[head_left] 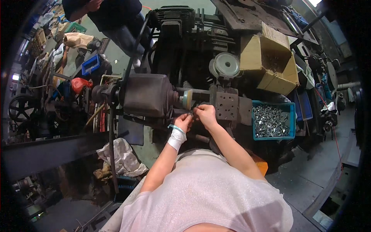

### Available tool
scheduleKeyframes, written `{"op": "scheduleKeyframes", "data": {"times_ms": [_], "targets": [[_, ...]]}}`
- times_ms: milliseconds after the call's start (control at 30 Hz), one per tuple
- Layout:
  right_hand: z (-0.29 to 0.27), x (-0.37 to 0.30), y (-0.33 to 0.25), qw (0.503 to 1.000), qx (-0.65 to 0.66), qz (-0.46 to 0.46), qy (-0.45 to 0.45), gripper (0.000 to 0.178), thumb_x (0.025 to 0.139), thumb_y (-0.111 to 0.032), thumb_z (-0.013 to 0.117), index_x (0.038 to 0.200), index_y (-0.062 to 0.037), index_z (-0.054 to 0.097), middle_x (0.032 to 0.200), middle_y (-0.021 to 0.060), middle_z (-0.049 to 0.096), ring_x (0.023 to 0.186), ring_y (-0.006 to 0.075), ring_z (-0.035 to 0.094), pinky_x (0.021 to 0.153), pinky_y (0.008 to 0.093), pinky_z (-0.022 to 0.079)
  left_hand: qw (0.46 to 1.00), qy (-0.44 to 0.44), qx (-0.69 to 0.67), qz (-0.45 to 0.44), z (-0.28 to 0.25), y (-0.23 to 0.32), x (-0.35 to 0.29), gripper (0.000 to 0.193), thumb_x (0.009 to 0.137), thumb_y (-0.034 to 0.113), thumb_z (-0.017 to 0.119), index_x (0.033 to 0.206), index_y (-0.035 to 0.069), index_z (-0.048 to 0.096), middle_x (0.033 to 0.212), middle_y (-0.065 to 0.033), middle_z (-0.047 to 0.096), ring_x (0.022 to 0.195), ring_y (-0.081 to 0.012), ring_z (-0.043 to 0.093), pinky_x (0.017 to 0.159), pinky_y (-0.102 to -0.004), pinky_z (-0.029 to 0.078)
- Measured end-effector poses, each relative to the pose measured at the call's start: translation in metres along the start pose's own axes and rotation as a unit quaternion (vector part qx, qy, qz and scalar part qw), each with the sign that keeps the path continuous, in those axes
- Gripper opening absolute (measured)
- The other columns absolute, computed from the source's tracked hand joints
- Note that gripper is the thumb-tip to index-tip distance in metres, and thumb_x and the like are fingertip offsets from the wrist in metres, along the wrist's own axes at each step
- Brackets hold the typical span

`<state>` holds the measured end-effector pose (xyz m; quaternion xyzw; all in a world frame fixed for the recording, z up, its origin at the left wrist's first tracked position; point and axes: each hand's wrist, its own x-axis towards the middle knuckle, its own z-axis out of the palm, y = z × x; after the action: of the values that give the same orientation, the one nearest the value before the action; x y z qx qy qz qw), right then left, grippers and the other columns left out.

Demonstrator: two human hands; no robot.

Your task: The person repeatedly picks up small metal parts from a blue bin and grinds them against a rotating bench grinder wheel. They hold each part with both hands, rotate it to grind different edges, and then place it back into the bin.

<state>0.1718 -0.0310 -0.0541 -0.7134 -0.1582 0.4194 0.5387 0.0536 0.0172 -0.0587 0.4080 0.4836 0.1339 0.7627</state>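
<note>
My left hand [183, 122], with a white wrap and a pale blue band at the wrist, is closed in a pinch. A small metal piece [190, 114] shows at its fingertips, too small to name. Beside it on the right, my right hand [206, 115] is closed too, fingertips close to the same piece; whatever it holds is hidden. Just above both hands sits a thin wheel [188, 99] with a yellowish edge, mounted on the spindle of a dark bench machine [147, 95]. To the right of the wheel stands a metal block with holes [226, 106].
A blue bin [293, 120] of small metal parts stands at right. Behind it are an open cardboard box [278, 82] and a round metal disc [227, 64]. Another person [116, 17] stands at the far left. A white sack [123, 156] lies at lower left.
</note>
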Motion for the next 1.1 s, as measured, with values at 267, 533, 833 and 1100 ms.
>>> {"op": "scheduleKeyframes", "data": {"times_ms": [267,533,833,1100], "targets": [[0.004,0.011,0.003,0.999,0.018,-0.018,0.038,0.011,0.072,-0.004,0.058,0.074,0.0067,0.062,0.061,0.0056,0.057,0.051,0.0104,0.052,0.043,0.0228,0.042,1.000,0.016,0.009,0.007,0.001,0.000,0.014,0.018,0.080,0.022,0.057,0.073,0.007,0.054,0.060,0.0002,0.052,0.044,-0.0068,0.044,0.038,-0.0201,0.032],[0.009,0.015,0.011,0.997,0.054,-0.013,0.050,0.012,0.072,-0.006,0.059,0.075,0.0060,0.062,0.063,0.0064,0.059,0.053,0.0107,0.053,0.045,0.0232,0.043,0.998,0.056,-0.011,0.026,0.009,0.002,0.013,0.016,0.080,0.020,0.058,0.075,0.005,0.055,0.060,0.0001,0.053,0.046,-0.0071,0.046,0.038,-0.0203,0.034],[-0.007,-0.021,-0.012,0.998,0.041,-0.050,0.017,0.019,0.075,-0.011,0.059,0.085,0.0048,0.062,0.065,0.0049,0.059,0.052,0.0076,0.052,0.047,0.0209,0.043,0.996,-0.033,-0.080,-0.021,-0.007,0.004,-0.011,0.024,0.084,0.029,0.054,0.082,0.005,0.056,0.067,0.0013,0.054,0.050,-0.0063,0.042,0.040,-0.0185,0.030],[-0.010,-0.032,-0.013,0.992,0.105,-0.037,-0.050,0.017,0.077,-0.011,0.059,0.086,0.0028,0.062,0.068,0.0018,0.059,0.053,0.0049,0.050,0.043,0.0173,0.035,0.969,-0.131,-0.184,-0.099,-0.013,0.003,-0.009,0.016,0.081,0.023,0.058,0.083,0.008,0.056,0.071,0.0006,0.056,0.056,-0.0065,0.045,0.043,-0.0179,0.032]]}}
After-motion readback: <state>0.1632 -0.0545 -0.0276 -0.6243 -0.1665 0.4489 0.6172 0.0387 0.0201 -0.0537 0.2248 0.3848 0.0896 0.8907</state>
